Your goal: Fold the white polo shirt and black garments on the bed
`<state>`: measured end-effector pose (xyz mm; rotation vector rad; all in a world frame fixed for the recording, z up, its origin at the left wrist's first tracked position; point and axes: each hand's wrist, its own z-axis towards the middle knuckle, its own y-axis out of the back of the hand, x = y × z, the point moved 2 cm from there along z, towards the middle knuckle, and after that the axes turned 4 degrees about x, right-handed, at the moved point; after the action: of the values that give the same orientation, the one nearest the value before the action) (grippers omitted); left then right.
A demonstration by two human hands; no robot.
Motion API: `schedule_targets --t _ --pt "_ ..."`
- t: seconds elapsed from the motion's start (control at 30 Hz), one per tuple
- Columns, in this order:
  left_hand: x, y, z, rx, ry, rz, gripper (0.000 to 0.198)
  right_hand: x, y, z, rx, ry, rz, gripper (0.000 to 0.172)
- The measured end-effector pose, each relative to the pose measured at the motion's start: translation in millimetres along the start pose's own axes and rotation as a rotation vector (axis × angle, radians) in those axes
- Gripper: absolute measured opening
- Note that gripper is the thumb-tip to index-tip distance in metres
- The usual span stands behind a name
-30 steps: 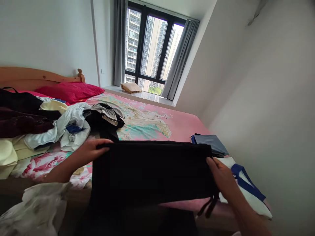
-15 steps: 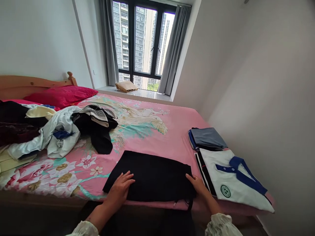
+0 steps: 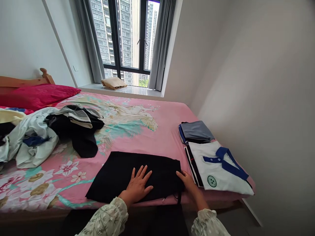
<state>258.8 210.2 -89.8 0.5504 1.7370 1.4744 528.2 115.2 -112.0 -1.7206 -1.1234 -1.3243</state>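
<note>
Lying flat near the front edge of the bed [image 3: 167,137], the black garment [image 3: 115,172] is pressed by the left hand [image 3: 137,187], whose fingers are spread and grasp nothing. The garment's right edge is touched by the right hand [image 3: 189,183], fingers bent; whether cloth is pinched there cannot be told. Risks, as judged: the fabric could be rucked if the left palm is slid under pressure; the dark cord [image 3: 179,198] could be snagged by the right fingers; the nearby white shirt [image 3: 209,168] could be disarranged by an outward knock.
</note>
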Motion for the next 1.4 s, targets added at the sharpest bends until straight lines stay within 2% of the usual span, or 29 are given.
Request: schedule_targets --t 0.17,0.33,0.4,0.5,0.63,0.73,0.8,0.87,0.93,1.0,1.1,1.17,1.23,1.27,1.4 --pt "2.9 -5.5 -5.6 -0.011 0.003 -0.031 0.071 10.6 -10.8 -12.7 0.094 -0.064 0.140 0.045" --pt "-0.8 -0.1 -9.5 -0.036 -0.007 -0.085 0.068 45.9 -41.1 -26.8 0.071 -0.135 0.241 0.045" --pt "-0.9 3.3 -17.3 -0.093 0.015 -0.108 0.062 58.0 -48.1 -29.1 0.060 -0.139 0.258 0.046" --pt "7.9 8.7 -43.6 -0.270 0.112 -0.103 0.052 60.5 -44.3 -27.9 0.053 -0.136 0.239 0.042" --pt "47.5 13.9 -101.5 -0.495 0.353 -0.011 0.046 32.1 -24.9 -24.6 0.018 -0.203 0.157 0.033" --pt "90.2 17.8 -143.0 -0.558 0.556 0.050 0.043 5.4 -14.7 -20.7 0.039 -0.214 0.158 0.031" --pt "112.8 23.2 -160.5 -0.574 0.634 0.078 0.045 -7.1 -10.8 -16.9 0.037 -0.204 0.169 0.032" --pt "121.3 31.1 -166.4 -0.604 0.653 0.100 0.046 -13.6 -8.8 -13.6 0.030 -0.203 0.172 0.034" --pt "111.0 39.0 -160.3 -0.630 0.605 0.097 0.043 -14.7 -8.5 -11.7 0.030 -0.203 0.192 0.036" --pt "83.3 42.0 -144.2 -0.572 0.456 0.060 0.041 -11.8 -9.7 -12.2 0.019 -0.211 0.227 0.038" --pt "27.9 31.4 -112.1 -0.302 0.124 -0.021 0.049 -1.6 -14.8 -18.0 -0.003 -0.232 0.267 0.042" --pt "-1.7 17.0 -93.4 -0.114 -0.018 -0.068 0.070 9.6 -21.2 -25.4 0.016 -0.236 0.305 0.043" --pt "-18.4 2.3 -80.2 0.003 -0.039 -0.098 0.088 24.7 -29.9 -34.8 0.038 -0.226 0.355 0.044" --pt "-22.6 -3.9 -76.1 0.031 -0.022 -0.103 0.091 33.6 -35.4 -39.6 0.043 -0.216 0.373 0.045" --pt "-27.7 -21.6 -79.7 0.013 0.045 -0.088 0.086 74.5 -70.3 -51.0 0.062 -0.148 0.319 0.050"
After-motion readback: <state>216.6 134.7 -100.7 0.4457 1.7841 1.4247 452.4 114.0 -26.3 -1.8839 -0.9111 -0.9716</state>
